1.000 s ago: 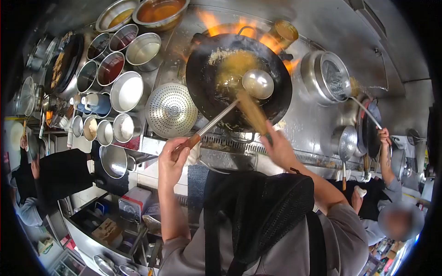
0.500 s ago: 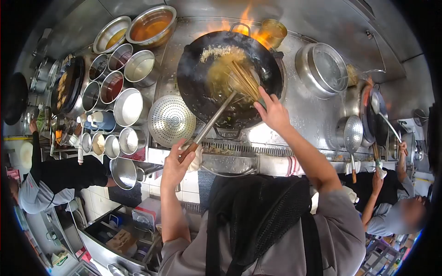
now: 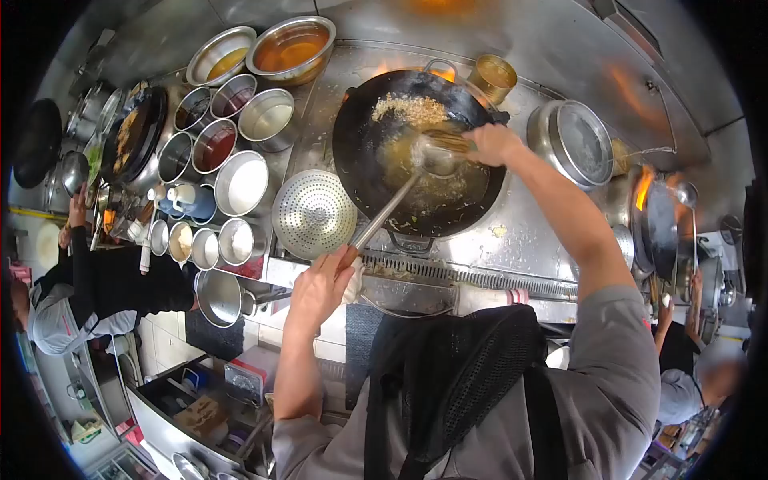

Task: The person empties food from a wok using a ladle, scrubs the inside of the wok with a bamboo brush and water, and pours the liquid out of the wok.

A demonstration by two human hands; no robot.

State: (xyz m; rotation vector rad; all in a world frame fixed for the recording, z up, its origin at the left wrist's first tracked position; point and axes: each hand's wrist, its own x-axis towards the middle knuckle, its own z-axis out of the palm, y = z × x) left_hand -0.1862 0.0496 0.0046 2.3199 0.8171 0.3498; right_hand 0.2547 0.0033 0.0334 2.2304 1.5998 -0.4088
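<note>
A large black wok (image 3: pixel 472 192) sits over the burner, with pale minced bits (image 3: pixel 412 110) along its far side and brownish liquid in its middle. My left hand (image 3: pixel 322 280) is closed round the wooden handle end of a ladle (image 3: pixel 392 206), whose bowl is inside the wok. A bamboo brush (image 3: pixel 445 142) is in my right hand (image 3: pixel 494 146), its bristles at the ladle bowl. Beside the wok, nearer my left hand, lies a round perforated strainer (image 3: pixel 314 214).
Metal pots of sauces and seasonings (image 3: pixel 243 182) stand at the left, with two wide bowls (image 3: pixel 290 50) behind. Nested pots (image 3: pixel 582 142) and a yellowish can (image 3: pixel 493 78) are beyond the wok. A co-worker (image 3: pixel 72 296) is at far left, another (image 3: pixel 688 384) at far right.
My right hand and the brush have moved up and right over the wok, the brush now lying more level. The flames behind the wok look lower. The whole view has shifted slightly.
</note>
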